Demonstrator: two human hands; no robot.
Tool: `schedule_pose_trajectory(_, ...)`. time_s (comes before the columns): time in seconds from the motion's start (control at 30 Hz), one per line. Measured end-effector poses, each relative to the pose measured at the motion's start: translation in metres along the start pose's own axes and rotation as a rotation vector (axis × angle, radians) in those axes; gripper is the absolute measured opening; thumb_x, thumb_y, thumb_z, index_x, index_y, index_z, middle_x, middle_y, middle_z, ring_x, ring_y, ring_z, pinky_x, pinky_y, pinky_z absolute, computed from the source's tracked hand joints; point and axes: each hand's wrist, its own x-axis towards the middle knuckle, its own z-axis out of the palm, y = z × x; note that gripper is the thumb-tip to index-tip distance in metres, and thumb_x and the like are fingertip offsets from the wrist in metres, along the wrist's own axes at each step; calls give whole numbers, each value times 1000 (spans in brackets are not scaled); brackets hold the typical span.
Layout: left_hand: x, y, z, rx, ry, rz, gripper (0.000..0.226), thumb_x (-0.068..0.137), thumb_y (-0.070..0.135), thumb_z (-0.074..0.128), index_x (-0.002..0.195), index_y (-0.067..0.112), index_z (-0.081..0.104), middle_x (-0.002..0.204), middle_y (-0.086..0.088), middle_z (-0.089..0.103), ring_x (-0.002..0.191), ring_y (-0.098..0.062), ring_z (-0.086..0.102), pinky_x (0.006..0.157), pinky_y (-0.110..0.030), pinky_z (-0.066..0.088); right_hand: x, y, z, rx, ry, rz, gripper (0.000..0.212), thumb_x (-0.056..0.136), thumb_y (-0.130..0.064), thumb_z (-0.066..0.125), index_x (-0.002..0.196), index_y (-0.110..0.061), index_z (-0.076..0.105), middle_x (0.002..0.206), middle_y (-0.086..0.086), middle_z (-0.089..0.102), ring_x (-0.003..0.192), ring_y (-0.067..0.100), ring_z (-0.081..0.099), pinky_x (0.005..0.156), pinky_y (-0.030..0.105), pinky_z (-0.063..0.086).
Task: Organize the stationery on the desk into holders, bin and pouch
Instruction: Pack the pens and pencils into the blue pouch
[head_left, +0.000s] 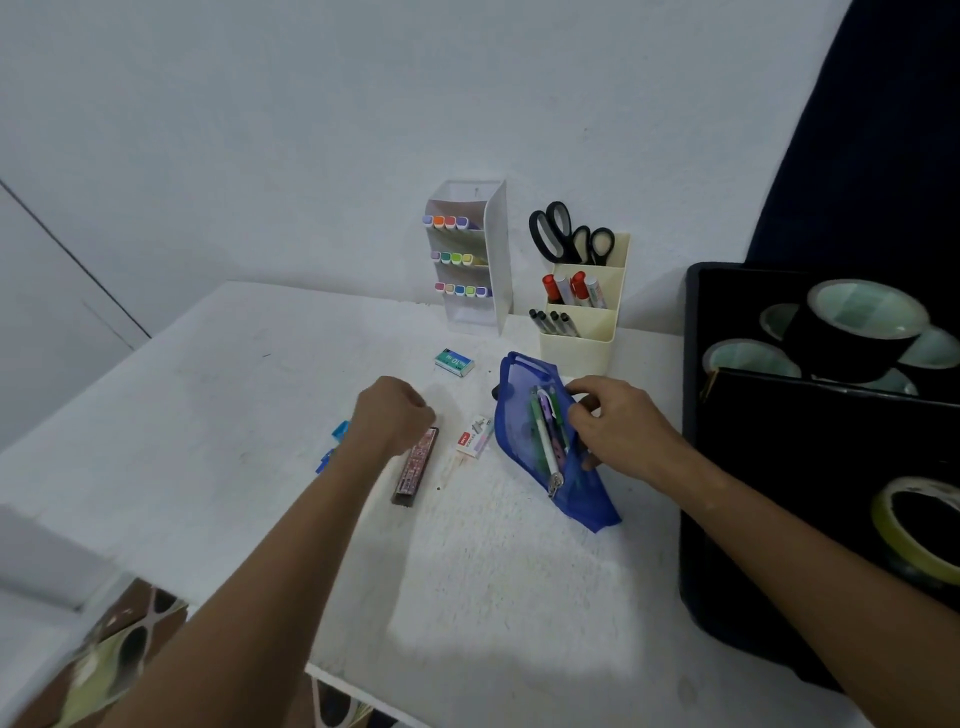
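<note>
1. The right hand (618, 426) grips the open edge of the blue mesh pouch (550, 441), its fingers curled round the rim; the pouch lies on the white worktop (467, 571) with pens (545, 431) showing inside.
2. The left hand (395, 415) hovers over the far end of a dark red slim case (415, 467); its fingers are curled, but whether they pinch anything I cannot tell.
3. A white staples box (475, 436) lies between case and pouch, a teal box (454, 362) farther back.
4. By the wall stand a tiered marker holder (467, 260) and a cream holder (582, 312) with scissors (566, 234).
5. A black bin (831, 467) on the right holds tape rolls (857, 327).
</note>
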Motion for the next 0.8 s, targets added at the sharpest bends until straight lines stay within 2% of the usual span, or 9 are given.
schedule_pose_trajectory(0.17,9,-38,-16,141,81,-47,11,80,12,60,85,6,67,82,-9,66,72,-24,62,66,-30,51,0,-1,0,-15,3,1,33,99,-20,46,130,-15,50,108,6,64,67,21,70,55,22,58)
schedule_pose_trajectory(0.23,10,-49,-17,185,85,-88,14,79,12,58,84,3,67,78,-9,66,66,-22,60,57,-28,48,1,-1,1,-24,6,1,33,99,-20,47,130,-15,50,111,7,64,67,21,70,56,22,58)
schedule_pose_trajectory(0.33,7,-59,-15,256,88,-123,8,78,11,56,72,7,56,70,-6,58,58,-20,52,50,-23,38,1,-1,1,-45,5,-7,32,98,-21,47,130,-16,51,112,7,64,67,21,70,55,21,57)
schedule_pose_trajectory(0.4,5,-63,-10,302,93,-128,13,79,13,57,69,12,49,69,-3,54,59,-19,52,50,-23,36,1,-1,1,-51,4,-7,32,98,-22,47,129,-16,51,112,7,64,68,21,70,56,22,58)
schedule_pose_trajectory(0.57,1,-69,-2,334,129,-99,15,85,10,55,74,15,45,76,-4,55,70,-22,59,60,-28,48,0,-2,0,-36,1,1,31,98,-22,47,128,-17,51,106,6,65,67,22,71,56,24,58)
schedule_pose_trajectory(0.63,0,-69,-1,313,120,-80,12,85,5,53,77,12,47,71,-3,52,64,-19,56,56,-27,47,0,-2,0,-38,4,2,31,98,-22,47,128,-17,52,104,3,64,66,22,71,55,22,58)
schedule_pose_trajectory(0.73,-3,-65,-3,240,44,-58,3,79,4,57,79,5,60,63,-3,56,54,-14,54,46,-22,42,0,-2,0,-29,6,4,31,98,-21,48,128,-17,52,103,2,63,66,22,70,54,22,57)
schedule_pose_trajectory(0.8,-7,-58,-4,155,-18,-50,9,75,4,58,76,0,66,61,-8,61,52,-18,58,51,-24,46,-1,-3,0,-22,6,2,30,98,-21,48,127,-17,52,101,2,63,66,22,70,54,23,58)
